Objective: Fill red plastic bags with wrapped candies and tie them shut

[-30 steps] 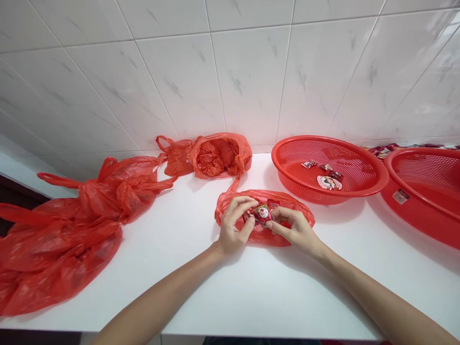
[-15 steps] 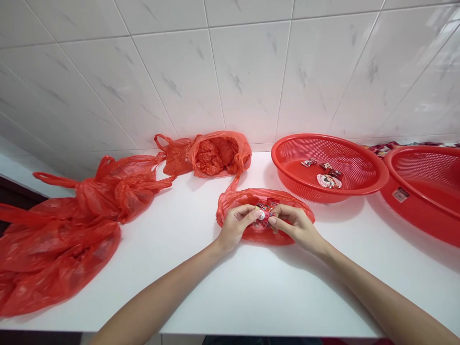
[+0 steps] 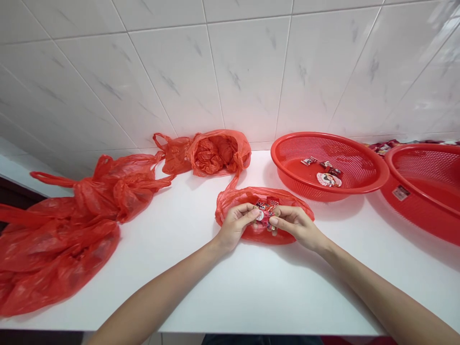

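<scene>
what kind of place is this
Probably a home kitchen or utility counter: a white countertop runs along a wall of glossy white marbled tiles, with red plastic colander baskets and red plastic carrier bags spread on it.

Glossy white marble-look wall tiles w/ faint grey veining fill the upper half of frame; thin grout lines run diagonally & fan outward, tiles approx. square. Soft, even light, pale sheen at upper right; no hard shadows on the wall. Smooth white countertop spans the lower half, meeting the wall along a line across mid-frame. Its front edge runs along the bottom of frame, w/ a dark gap below it. At far left mid-frame, a pale grey-white ledge slopes down beside the tiles, & a dark brown strip sits just under it.
</scene>
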Action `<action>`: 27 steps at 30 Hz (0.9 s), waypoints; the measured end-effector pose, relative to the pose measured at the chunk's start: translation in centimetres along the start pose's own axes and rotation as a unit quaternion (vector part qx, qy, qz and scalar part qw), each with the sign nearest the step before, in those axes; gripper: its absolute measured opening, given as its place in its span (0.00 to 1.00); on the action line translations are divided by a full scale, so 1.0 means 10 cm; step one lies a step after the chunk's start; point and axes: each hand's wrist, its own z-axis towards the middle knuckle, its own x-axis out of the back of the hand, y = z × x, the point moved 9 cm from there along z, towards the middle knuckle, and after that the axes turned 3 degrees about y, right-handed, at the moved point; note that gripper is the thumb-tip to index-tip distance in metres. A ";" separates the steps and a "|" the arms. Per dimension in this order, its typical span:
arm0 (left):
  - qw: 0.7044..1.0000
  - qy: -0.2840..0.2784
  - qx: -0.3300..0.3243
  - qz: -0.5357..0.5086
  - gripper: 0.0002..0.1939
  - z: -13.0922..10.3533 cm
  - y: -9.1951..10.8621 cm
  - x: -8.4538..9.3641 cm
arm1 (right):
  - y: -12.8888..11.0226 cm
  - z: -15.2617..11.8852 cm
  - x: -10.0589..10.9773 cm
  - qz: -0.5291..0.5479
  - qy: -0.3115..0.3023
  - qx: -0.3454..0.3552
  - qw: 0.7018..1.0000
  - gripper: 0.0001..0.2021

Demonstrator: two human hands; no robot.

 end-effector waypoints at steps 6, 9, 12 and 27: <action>1.000 0.003 0.009 -0.020 0.19 -0.01 0.02 -0.02 | 0.02 -0.01 0.00 0.022 0.003 -0.008 1.000 0.18; 1.000 0.018 -0.012 0.009 0.18 -0.01 0.03 0.03 | 0.06 -0.01 -0.02 0.011 -0.006 -0.015 1.000 0.19; 0.999 0.019 -0.018 0.024 0.18 -0.01 0.02 0.06 | 0.10 -0.02 -0.08 0.001 -0.029 -0.031 0.999 0.19; 0.997 -0.031 0.063 -0.030 0.23 -0.05 -0.06 -0.12 | 0.17 -0.05 -0.15 0.026 -0.069 -0.067 0.995 0.17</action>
